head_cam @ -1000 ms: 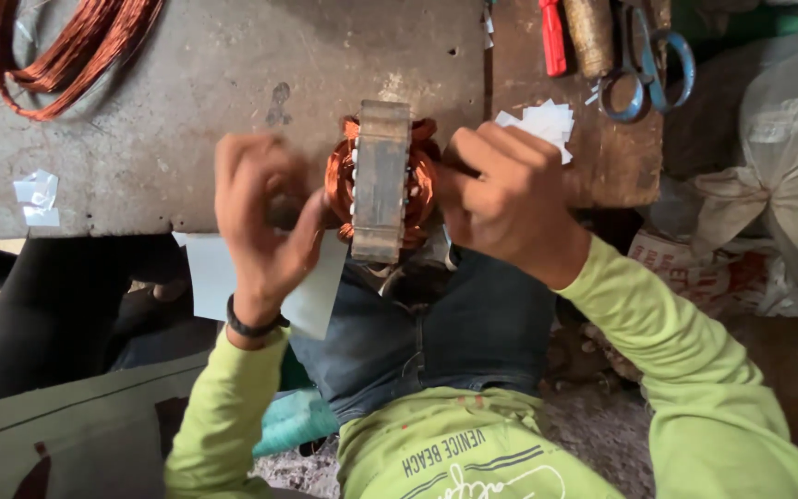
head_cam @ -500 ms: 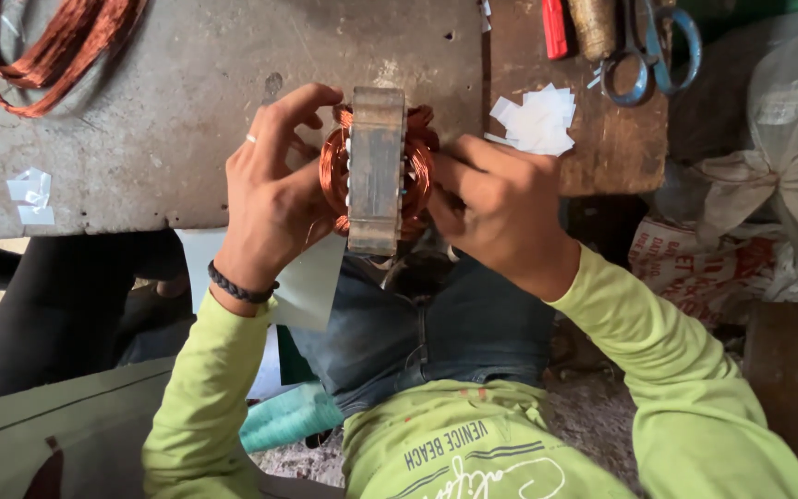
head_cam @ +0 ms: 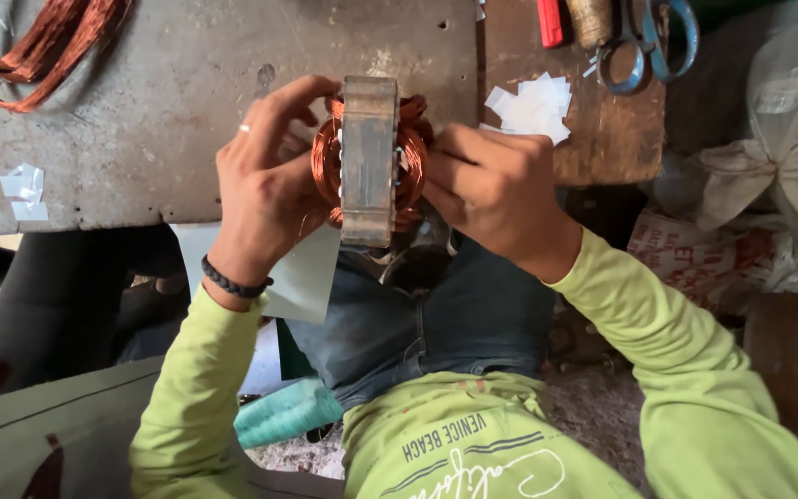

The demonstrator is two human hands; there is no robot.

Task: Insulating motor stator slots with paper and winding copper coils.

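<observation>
A motor stator [head_cam: 368, 162], a grey laminated steel block with copper windings bulging out on both sides, stands on edge at the front of a worn grey workbench [head_cam: 140, 120]. My left hand [head_cam: 265, 189] grips its left side, fingers curled over the copper coil. On the other side my right hand [head_cam: 491, 189] presses against the right coil with closed fingers. Both arms wear lime-green sleeves, and a black band circles my left wrist.
A loop of copper wire [head_cam: 39, 42] lies at the bench's back left. White paper scraps [head_cam: 533, 106] rest on a wooden block [head_cam: 602, 139], with blue-handled scissors [head_cam: 648, 42] and a red tool [head_cam: 550, 20] behind. White sacks [head_cam: 778, 157] pile up at right.
My left hand closed in from an open spread onto the stator's left coil. The view moved closer. The right hand stayed on the right coil.
</observation>
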